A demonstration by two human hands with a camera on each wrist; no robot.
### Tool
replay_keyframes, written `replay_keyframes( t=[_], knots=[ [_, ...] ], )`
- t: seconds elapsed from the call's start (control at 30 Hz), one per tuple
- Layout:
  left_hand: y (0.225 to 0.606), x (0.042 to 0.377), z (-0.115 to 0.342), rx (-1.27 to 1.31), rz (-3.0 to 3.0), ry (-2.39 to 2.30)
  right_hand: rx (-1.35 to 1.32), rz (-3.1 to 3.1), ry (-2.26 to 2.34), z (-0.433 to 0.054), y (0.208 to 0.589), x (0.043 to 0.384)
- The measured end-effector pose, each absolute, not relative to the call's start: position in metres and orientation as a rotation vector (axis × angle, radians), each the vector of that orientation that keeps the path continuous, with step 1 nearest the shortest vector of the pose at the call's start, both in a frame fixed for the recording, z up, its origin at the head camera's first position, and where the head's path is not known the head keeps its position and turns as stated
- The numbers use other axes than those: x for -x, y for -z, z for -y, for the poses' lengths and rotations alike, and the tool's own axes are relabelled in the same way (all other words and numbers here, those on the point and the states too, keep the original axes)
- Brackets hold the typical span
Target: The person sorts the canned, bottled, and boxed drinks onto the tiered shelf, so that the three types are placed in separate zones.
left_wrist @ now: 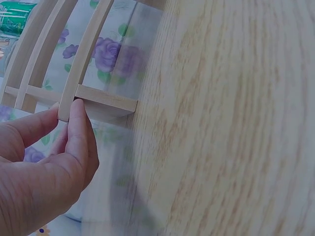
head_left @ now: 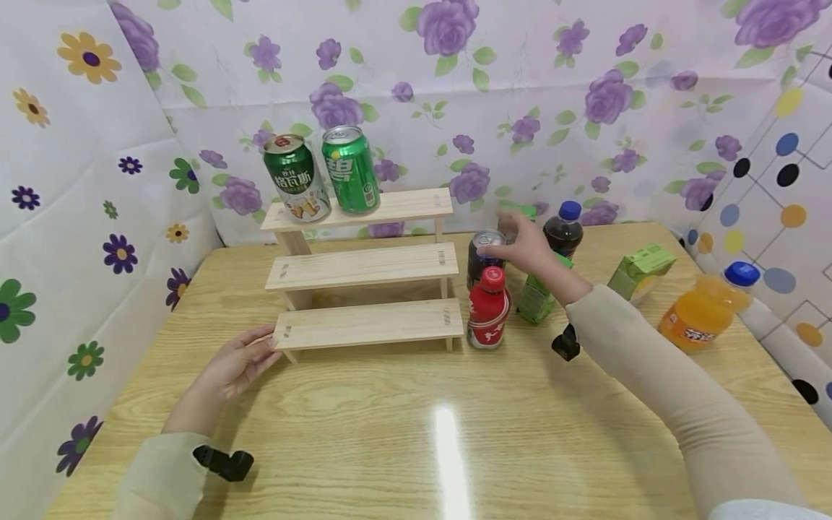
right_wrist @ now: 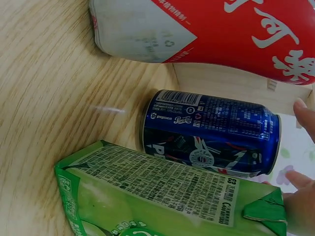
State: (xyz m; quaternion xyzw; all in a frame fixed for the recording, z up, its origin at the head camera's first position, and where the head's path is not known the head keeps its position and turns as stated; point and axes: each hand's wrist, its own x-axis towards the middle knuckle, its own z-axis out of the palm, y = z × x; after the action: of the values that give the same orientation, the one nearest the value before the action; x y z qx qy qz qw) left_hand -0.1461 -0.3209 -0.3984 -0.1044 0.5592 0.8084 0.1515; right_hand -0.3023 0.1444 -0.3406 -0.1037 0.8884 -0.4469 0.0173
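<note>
A three-tier wooden display rack (head_left: 370, 323) stands on the table. My left hand (head_left: 237, 365) pinches the left end of its lowest board (left_wrist: 83, 64) between thumb and fingers. Over the top of a dark blue Pepsi can (right_wrist: 211, 132), right of the rack, reaches my right hand (head_left: 528, 249). Its thumb and fingers are spread around the can's upper end, and the right wrist view shows a gap between them and the can. The can stands between a red bottle (head_left: 489, 310) and a green drink carton (right_wrist: 147, 191).
On the top tier stand a dark green can (head_left: 295, 177) and a bright green can (head_left: 351, 172). A dark cola bottle (head_left: 562, 231), another green carton (head_left: 643, 271) and an orange drink bottle (head_left: 702, 310) are on the right. Behind the right hand, one more green carton (head_left: 520, 209) is partly hidden.
</note>
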Motion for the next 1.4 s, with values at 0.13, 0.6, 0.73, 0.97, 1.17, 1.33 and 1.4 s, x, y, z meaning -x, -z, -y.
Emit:
replay_keyframes(
  t=[0.13,0.6,0.73,0.97,1.17,1.33,1.4],
  knots=[
    [0.398,0.146,0.321,0.3,-1.625,-2.305,0.311,-2.774,1.29,-0.144,0.344,0.305],
    [0.401,0.145,0.32,0.287,-1.62,-2.315,0.353,-2.783,1.119,-0.141,0.345,0.307],
    [0.401,0.144,0.32,0.304,-1.61,-2.319,0.355,-2.779,1.096,-0.141,0.346,0.307],
    [0.398,0.145,0.32,0.317,-1.595,-2.334,0.358,-2.79,1.039,-0.137,0.347,0.311],
    [0.398,0.145,0.32,0.325,-1.594,-2.33,0.343,-2.794,0.99,-0.134,0.348,0.314],
    [0.398,0.144,0.32,0.33,-1.608,-2.316,0.339,-2.805,0.992,-0.134,0.348,0.314],
    [0.397,0.144,0.32,0.328,-1.618,-2.309,0.341,-2.813,0.992,-0.134,0.347,0.313]
  ],
)
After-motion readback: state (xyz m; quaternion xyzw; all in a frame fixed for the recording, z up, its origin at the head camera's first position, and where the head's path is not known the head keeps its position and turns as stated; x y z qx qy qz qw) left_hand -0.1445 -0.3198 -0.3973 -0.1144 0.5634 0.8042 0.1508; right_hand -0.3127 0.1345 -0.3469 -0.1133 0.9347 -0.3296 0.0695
